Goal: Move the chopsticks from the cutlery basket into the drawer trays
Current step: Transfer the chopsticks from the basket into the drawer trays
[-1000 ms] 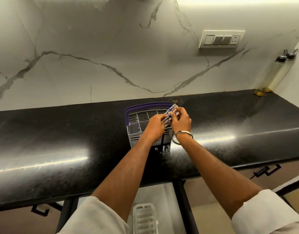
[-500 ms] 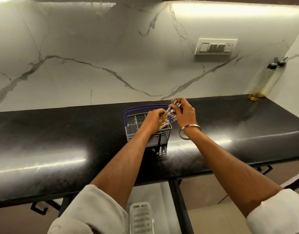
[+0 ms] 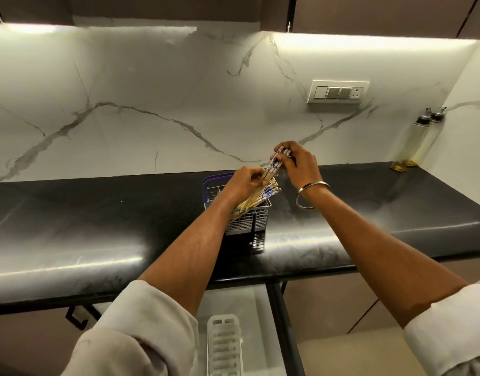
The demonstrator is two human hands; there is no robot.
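A grey wire-mesh cutlery basket (image 3: pixel 256 221) with a purple handle stands on the black counter. Several bamboo chopsticks (image 3: pixel 261 196) with blue-and-white tops lean out of it toward the right. My left hand (image 3: pixel 247 184) grips a bundle of them above the basket. My right hand (image 3: pixel 298 164) pinches the patterned tops of a few chopsticks (image 3: pixel 276 162) raised higher than the others. Below the counter an open drawer holds a white slotted tray (image 3: pixel 224 346).
The glossy black counter (image 3: pixel 97 226) runs the full width, backed by a marble wall. Two oil bottles (image 3: pixel 419 142) stand in the far right corner below a switch plate (image 3: pixel 337 92). Dark cabinets hang overhead. Drawer handles show under the counter edge at left.
Both hands have risen, drawing the chopsticks up and out of the basket. The right hand has pulled a few tops higher and away from the left hand's bundle. The view has tilted upward.
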